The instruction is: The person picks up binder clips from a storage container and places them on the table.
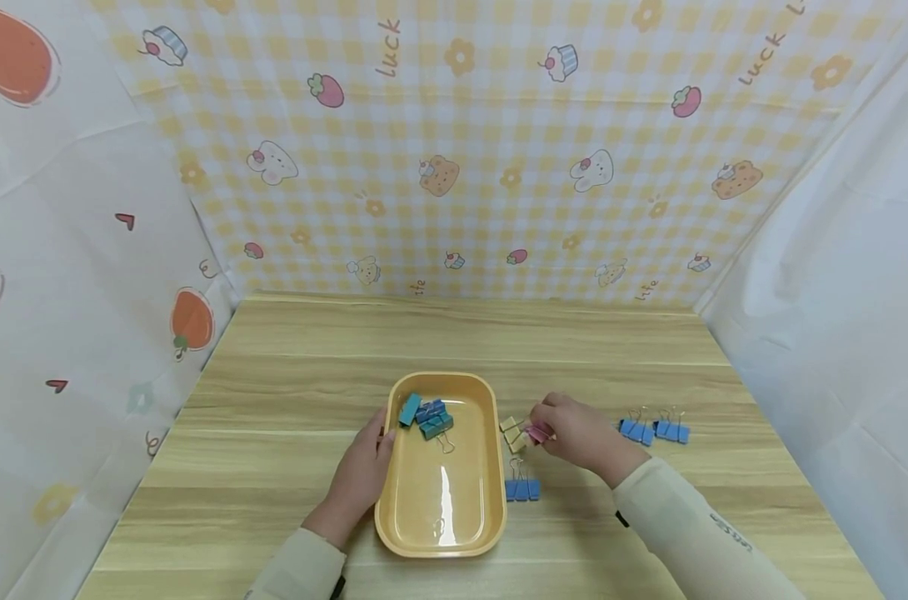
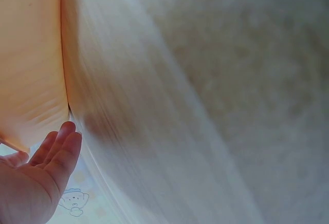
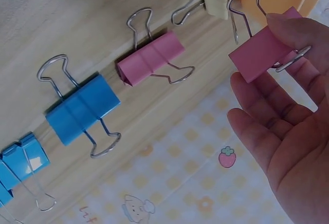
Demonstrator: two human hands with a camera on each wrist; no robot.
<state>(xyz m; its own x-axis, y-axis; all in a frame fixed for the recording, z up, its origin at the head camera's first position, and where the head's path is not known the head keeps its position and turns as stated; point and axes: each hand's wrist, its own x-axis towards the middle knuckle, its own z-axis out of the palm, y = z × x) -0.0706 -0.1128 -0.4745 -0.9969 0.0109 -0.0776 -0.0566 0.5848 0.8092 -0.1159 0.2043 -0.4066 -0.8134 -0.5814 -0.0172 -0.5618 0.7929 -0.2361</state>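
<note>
Right hand (image 1: pixel 576 429) fingers clamped on pink clip (image 3: pixel 259 54) off tray's (image 1: pixel 411 500) right edge; left hand (image 1: pixel 361 469) fingers straight at left edge.

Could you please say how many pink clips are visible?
2: one pink clip in the right hand, another pink clip on the table near a blue clip; others may be hidden.

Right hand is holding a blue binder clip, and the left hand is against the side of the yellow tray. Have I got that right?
Not quite: the clip's colour is wrong. The right wrist view shows the right hand holding a pink binder clip. The left hand is indeed against the side of the yellow tray.
</note>
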